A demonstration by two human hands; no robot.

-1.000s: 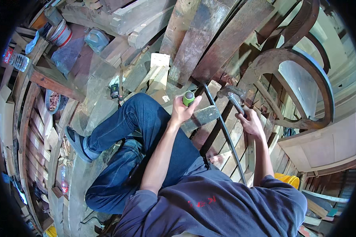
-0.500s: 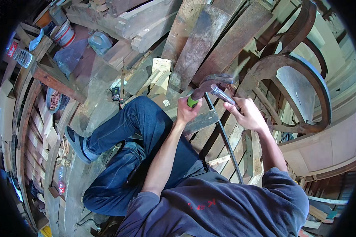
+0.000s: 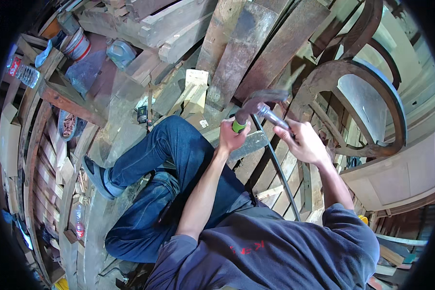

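And here's your left grip (image 3: 233, 137), fingers wrapped tight around a green handle (image 3: 239, 126) with its end poking out above the fist; whatever lies at the lower end of that tool is hidden by your hand. Over on the right, your right grip (image 3: 303, 141) is closed on the silvery shaft of a hammer (image 3: 278, 118), and its dark head (image 3: 266, 97) sits right over toward the green handle's end. The two overlap from up here, so you can't tell whether they touch.

You're seated, jeans (image 3: 179, 145) folded in front of you, left forearm crossing the leg. Just below that left fist lies a short grey board (image 3: 249, 146), and a long, narrow dark strip (image 3: 277, 169) runs on a slant between your two arms, with slats (image 3: 275, 186) beneath it.

Out beyond your hands, broad brown planks (image 3: 246, 48) lie side by side, and a big arched wooden frame (image 3: 324, 75) stands to the right, near a pale curved panel (image 3: 396, 179). To the left, pale offcuts (image 3: 195, 82) are heaped near your knee, a small dark device (image 3: 141, 114) lies beside them, and farther off there's a greyish-blue jug (image 3: 121, 53) next to a white bucket (image 3: 76, 44).
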